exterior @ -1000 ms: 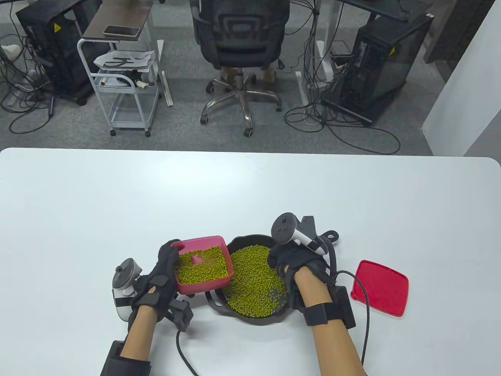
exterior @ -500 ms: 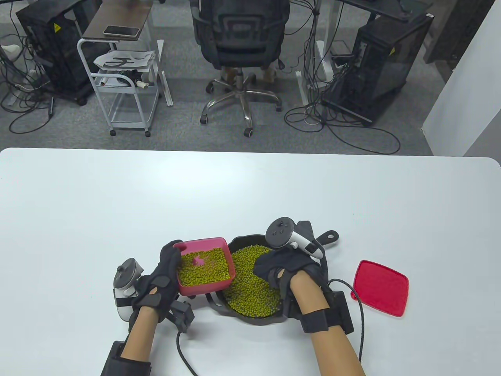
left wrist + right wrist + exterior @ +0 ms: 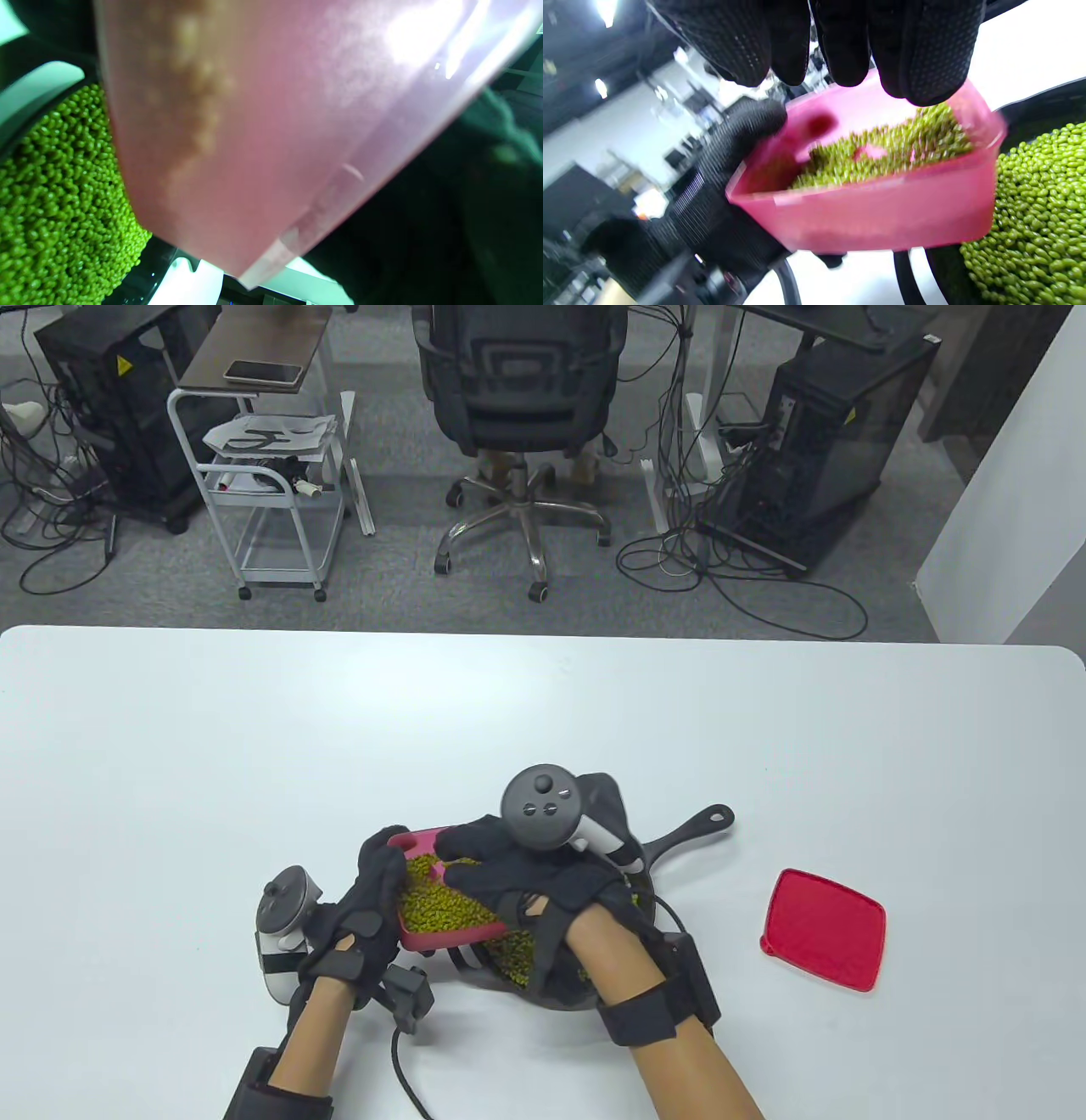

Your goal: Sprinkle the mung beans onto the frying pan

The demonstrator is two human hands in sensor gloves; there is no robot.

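My left hand [image 3: 365,899] grips a pink plastic container [image 3: 441,935] of mung beans [image 3: 433,903] by its left wall and holds it tilted over the left edge of a black frying pan [image 3: 687,831]. The pan has a layer of beans [image 3: 513,954]. My right hand [image 3: 501,865] reaches across the pan, its fingers [image 3: 925,51] hanging just above the container's beans [image 3: 882,152] and holding nothing I can see. The left wrist view shows the container's underside [image 3: 254,127] and the pan's beans [image 3: 55,203].
The container's red lid [image 3: 821,929] lies flat on the white table [image 3: 543,712] to the right of the pan. The pan's handle points to the back right. Glove cables trail toward the table's near edge.
My right hand has moved left from over the pan's right side to over the pink container. The left hand and container have barely shifted.
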